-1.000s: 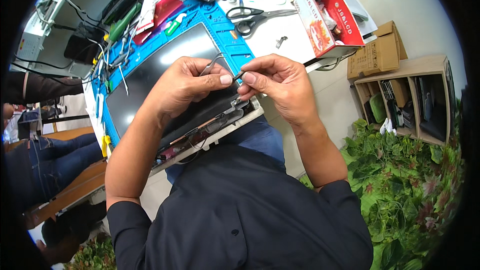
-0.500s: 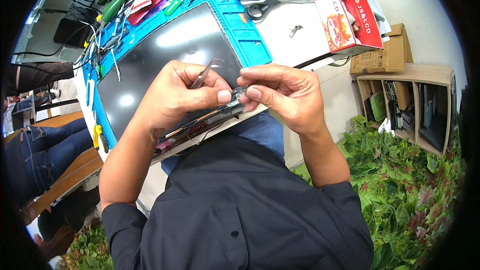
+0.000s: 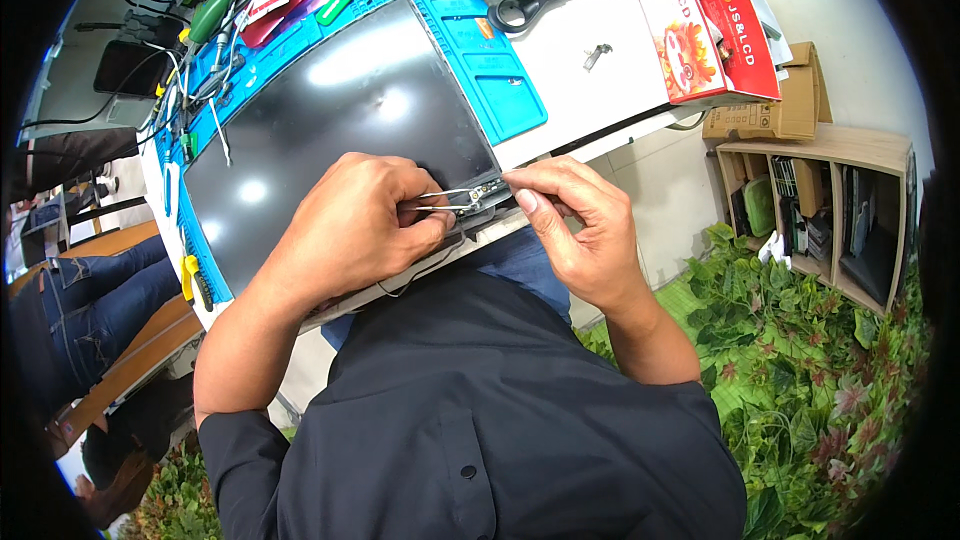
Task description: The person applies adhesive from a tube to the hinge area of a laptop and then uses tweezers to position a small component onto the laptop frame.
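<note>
A dark laptop screen panel [image 3: 340, 125] lies on a blue work mat [image 3: 500, 90], its near edge toward me. My left hand [image 3: 350, 225] is closed around metal tweezers [image 3: 440, 202], whose tips point right. They reach a small metal hinge [image 3: 487, 194] at the panel's near right corner. My right hand [image 3: 585, 235] pinches at the right end of that hinge with thumb and forefinger; its other fingers are curled. A thin dark cable [image 3: 405, 285] hangs along the near edge, partly behind my left hand.
Black-handled scissors [image 3: 530, 5] and a small metal part [image 3: 597, 57] lie on the white table, beside a red and white box [image 3: 690, 40]. Tools and cables [image 3: 205, 70] crowd the far left. A shelf [image 3: 815, 205] stands right; another person's jeans [image 3: 110, 290] show left.
The tweezers have swung from pointing up to pointing right at the hinge. Both hands have lowered slightly toward the panel's corner, and my right hand has turned more palm-down.
</note>
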### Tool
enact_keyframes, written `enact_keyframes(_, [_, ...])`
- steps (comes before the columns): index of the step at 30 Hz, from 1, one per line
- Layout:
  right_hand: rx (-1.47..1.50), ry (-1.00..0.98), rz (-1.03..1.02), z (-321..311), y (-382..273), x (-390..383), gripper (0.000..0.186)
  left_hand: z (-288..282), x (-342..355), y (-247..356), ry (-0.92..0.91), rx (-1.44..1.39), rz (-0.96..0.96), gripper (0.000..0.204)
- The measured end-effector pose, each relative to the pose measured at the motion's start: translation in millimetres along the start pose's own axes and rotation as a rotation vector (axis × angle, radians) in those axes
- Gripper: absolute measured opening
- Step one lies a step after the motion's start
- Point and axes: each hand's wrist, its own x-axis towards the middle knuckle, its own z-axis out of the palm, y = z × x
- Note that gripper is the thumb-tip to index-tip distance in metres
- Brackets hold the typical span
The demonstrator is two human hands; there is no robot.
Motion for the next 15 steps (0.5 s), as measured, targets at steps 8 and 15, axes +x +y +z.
enact_keyframes(8, [0.046,0.022,0.11,6.0,0.9,-5.6,0.02,-0.5,3.6,3.9,-0.013,0.014,-0.068,0.02])
enact_keyframes(15, [-0.007,0.012,0.059,5.9,2.5,-5.1,0.019,-2.3,7.3,6.5,-0.033,0.011,-0.096,0.022])
